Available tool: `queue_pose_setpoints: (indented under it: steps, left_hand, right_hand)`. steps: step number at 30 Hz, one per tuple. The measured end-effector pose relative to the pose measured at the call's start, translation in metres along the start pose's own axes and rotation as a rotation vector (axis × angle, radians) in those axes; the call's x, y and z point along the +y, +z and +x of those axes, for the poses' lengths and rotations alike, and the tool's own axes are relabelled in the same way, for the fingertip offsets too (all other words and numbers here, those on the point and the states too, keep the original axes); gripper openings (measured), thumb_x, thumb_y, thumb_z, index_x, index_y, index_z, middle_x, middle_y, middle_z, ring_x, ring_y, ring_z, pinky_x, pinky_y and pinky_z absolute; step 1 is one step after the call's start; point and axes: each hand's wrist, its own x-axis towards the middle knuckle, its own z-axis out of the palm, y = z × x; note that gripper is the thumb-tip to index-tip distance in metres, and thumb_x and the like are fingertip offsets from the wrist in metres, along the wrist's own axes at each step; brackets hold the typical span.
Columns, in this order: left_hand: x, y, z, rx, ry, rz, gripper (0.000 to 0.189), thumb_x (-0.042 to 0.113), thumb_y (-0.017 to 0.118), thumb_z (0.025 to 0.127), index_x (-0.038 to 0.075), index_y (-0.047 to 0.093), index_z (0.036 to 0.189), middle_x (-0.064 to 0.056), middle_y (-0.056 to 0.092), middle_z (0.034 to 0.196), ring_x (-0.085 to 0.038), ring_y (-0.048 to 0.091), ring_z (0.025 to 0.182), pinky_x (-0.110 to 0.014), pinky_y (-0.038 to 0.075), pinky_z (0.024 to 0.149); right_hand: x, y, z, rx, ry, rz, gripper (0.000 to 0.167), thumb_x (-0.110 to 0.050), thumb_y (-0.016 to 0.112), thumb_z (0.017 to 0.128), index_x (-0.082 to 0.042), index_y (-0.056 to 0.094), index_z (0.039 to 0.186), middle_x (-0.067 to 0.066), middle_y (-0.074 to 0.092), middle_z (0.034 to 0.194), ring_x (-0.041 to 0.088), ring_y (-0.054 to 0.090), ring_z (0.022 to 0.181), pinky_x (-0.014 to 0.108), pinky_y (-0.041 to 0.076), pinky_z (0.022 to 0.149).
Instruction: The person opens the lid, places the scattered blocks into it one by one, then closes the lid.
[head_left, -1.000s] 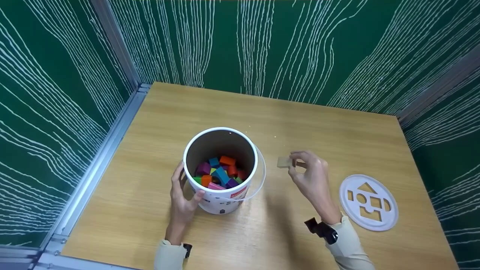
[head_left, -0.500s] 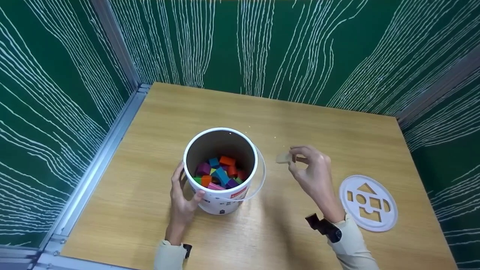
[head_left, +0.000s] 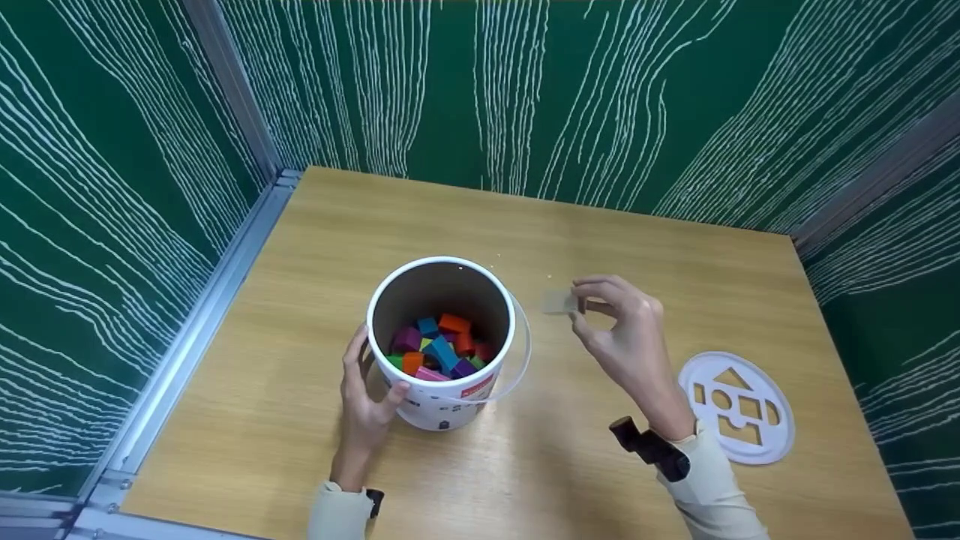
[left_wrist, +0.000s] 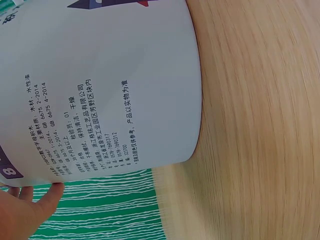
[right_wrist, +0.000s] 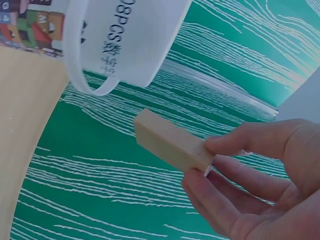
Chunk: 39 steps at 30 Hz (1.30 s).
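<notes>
A white bucket (head_left: pixel 424 409) stands upright on the table, with several coloured wooden blocks (head_left: pixel 444 352) inside. My left hand (head_left: pixel 365 409) grips its near left side, thumb just below the rim. In the left wrist view the bucket's printed wall (left_wrist: pixel 100 60) fills much of the frame, and the fingers of the left hand (left_wrist: pixel 22 212) touch it. To the right of the bucket, my right hand (head_left: pixel 626 330) holds a pale, plain wooden block (right_wrist: pixel 170 145) by one end, pinched between thumb and fingers. The block is blurred in the head view and held apart from the bucket.
A white round lid (head_left: pixel 776 435) with shaped cut-outs lies on the wooden table (head_left: pixel 337 217) at the right, partly behind the right sleeve. The bucket's thin handle (head_left: pixel 529 349) hangs out on its right side. Green walls with white lines surround the table's back and sides.
My right hand has moved a little away from me, and the wooden block has shifted up and left in the head view. The left hand and the bucket have stayed in place.
</notes>
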Motion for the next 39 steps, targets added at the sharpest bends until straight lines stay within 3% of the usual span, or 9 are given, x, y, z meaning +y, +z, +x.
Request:
queue_pose_setpoints:
  steps: [11, 20, 23, 30, 39]
  left_hand:
    - [0.001, 0.000, 0.001, 0.005, 0.025, -0.011, 0.082, 0.015, 0.068, 0.075, 0.011, 0.027, 0.146, -0.006, 0.032, 0.150, -0.026, 0.031, 0.135, -0.056, 0.029, 0.106]
    - [0.040, 0.001, 0.004, -0.001, 0.003, 0.016, 0.077, 0.016, 0.067, 0.078, 0.002, 0.028, 0.143, -0.016, 0.034, 0.147, -0.028, 0.033, 0.133, -0.059, 0.030, 0.104]
    - [0.041, 0.001, 0.005, -0.003, 0.000, 0.021, 0.077, 0.019, 0.067, 0.078, 0.001, 0.028, 0.142, -0.018, 0.034, 0.147, -0.031, 0.034, 0.132, -0.059, 0.029, 0.105]
    - [0.001, -0.001, 0.000, -0.005, -0.001, 0.022, 0.080, 0.027, 0.069, 0.078, 0.017, 0.028, 0.147, -0.002, 0.031, 0.151, -0.022, 0.032, 0.135, -0.054, 0.029, 0.107]
    - [0.001, -0.002, 0.000, -0.012, -0.024, 0.036, 0.083, 0.027, 0.071, 0.077, 0.016, 0.027, 0.146, -0.005, 0.031, 0.151, -0.024, 0.032, 0.135, -0.056, 0.030, 0.106]
  right_hand:
    - [-0.020, 0.006, 0.007, -0.047, -0.016, 0.032, 0.022, 0.008, 0.071, 0.074, -0.001, 0.071, 0.095, 0.006, 0.067, 0.104, 0.017, 0.065, 0.093, 0.029, 0.055, 0.078]
    - [-0.029, 0.019, 0.011, -0.104, -0.024, 0.081, 0.022, 0.005, 0.073, 0.076, -0.001, 0.072, 0.097, 0.006, 0.066, 0.105, 0.017, 0.064, 0.095, 0.033, 0.055, 0.079]
    - [-0.032, 0.024, 0.012, -0.127, -0.025, 0.097, 0.022, 0.004, 0.074, 0.075, -0.002, 0.071, 0.096, 0.007, 0.066, 0.106, 0.017, 0.063, 0.095, 0.035, 0.055, 0.079]
    - [-0.033, 0.038, 0.013, -0.164, -0.056, 0.113, 0.020, 0.005, 0.074, 0.075, -0.001, 0.071, 0.094, 0.008, 0.067, 0.104, 0.018, 0.063, 0.092, 0.033, 0.055, 0.078]
    - [-0.037, 0.053, 0.014, -0.233, -0.038, 0.067, 0.020, 0.004, 0.070, 0.076, -0.004, 0.072, 0.094, 0.007, 0.067, 0.104, 0.019, 0.061, 0.093, 0.033, 0.056, 0.075]
